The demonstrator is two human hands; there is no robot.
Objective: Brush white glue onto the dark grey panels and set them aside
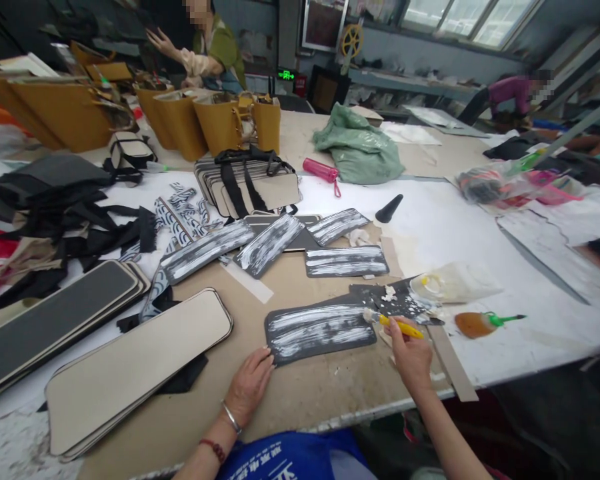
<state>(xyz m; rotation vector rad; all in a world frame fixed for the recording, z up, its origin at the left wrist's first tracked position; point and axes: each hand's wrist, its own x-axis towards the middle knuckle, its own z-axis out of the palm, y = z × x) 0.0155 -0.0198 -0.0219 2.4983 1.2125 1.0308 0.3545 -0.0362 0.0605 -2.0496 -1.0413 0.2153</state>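
Dark grey, streaked with white coating, the panel (pixel 320 333) lay on the brown board (pixel 300 407) right in front of the person, between the two hands. The right hand (pixel 411 353) was closed round a yellow-handled brush (pixel 403 326), whose bristles met the panel's right end. The left hand (pixel 253 379) clamped nothing; its fingers lay close together, fingertips at the lower left corner. That light touch looked like the weak point: if it slipped, a sideways stroke could drag the panel askew, and fingers sliding inward might smear the white. The streaks were patchy, with grey showing through, so uneven pressure or a dry brush could leave thin spots. Just beyond, a dark scrap (pixel 410 293) carried loose white crumbs, which the bristles might pick up and leave as lumps. Four more streaked panels, among them the nearest one (pixel 347 261), lay close together farther back; a brushing sleeve or a nudge could mark them if wet, which could not be told. The amber bottle (pixel 475 325) lay on its side, so a loose cap might leak.
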